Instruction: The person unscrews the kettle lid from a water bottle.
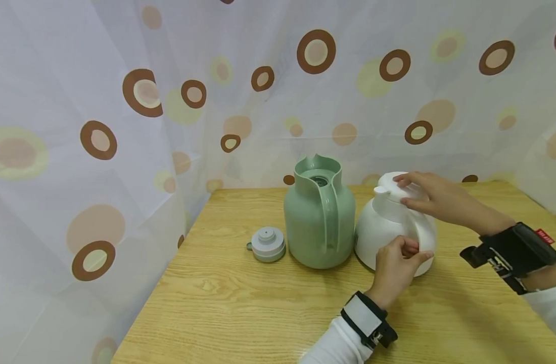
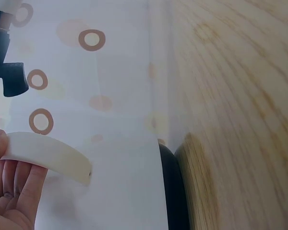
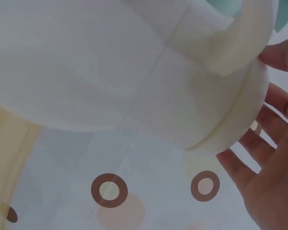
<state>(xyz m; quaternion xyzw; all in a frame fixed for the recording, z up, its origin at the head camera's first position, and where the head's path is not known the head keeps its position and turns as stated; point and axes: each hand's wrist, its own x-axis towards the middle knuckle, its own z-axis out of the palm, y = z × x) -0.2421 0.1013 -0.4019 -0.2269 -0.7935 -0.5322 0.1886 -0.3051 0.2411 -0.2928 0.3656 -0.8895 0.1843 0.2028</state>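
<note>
A white vacuum jug [image 1: 377, 233] stands upright at the right of the wooden table. My left hand [image 1: 391, 268] grips its curved handle [image 2: 50, 151], fingers passed through behind it and thumb on the outer side. On top of the jug is a round white lid [image 1: 390, 183] with a small tab. My right hand [image 1: 437, 198] holds this lid by its edge, fingertips spread round the rim in the right wrist view. Just left of it a green vacuum jug [image 1: 305, 227] stands with its top uncovered and its handle facing me.
A grey-and-green round stopper [image 1: 267, 244] lies on the wooden table [image 1: 214, 303], left of the green jug. A white curtain [image 1: 269, 116] with brown rings and pale dots hangs behind and along the left side of the table.
</note>
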